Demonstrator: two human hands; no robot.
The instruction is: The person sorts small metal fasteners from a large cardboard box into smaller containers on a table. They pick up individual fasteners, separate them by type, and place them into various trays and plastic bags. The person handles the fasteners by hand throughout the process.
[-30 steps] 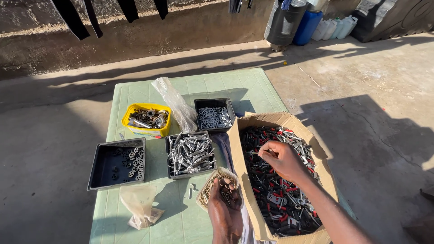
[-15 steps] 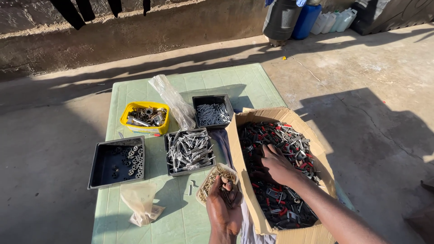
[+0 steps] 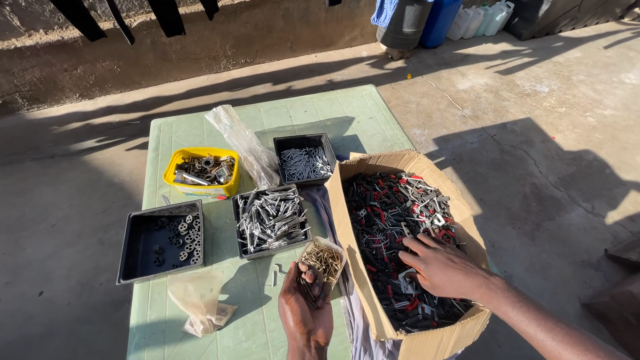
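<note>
Nearest us, our left hand [image 3: 305, 313] is raised palm up over the green table [image 3: 200, 127], fingers curled around a few small screws, just beside a small open box of brass screws [image 3: 324, 257]. Our right hand [image 3: 443, 270] has moved: half a second ago it lay higher in the cardboard box [image 3: 350, 227], and it now rests lower and nearer to us, palm down, fingers spread and pressed onto the black and red metal clips [image 3: 393, 207]. We judge it is raking through the pile for a piece. We cannot tell whether it grips anything. Further off sit a black tray of silver brackets [image 3: 270, 220], a black tray of washers [image 3: 163, 240], a yellow tub [image 3: 202, 172] and a tray of nails [image 3: 303, 160].
</note>
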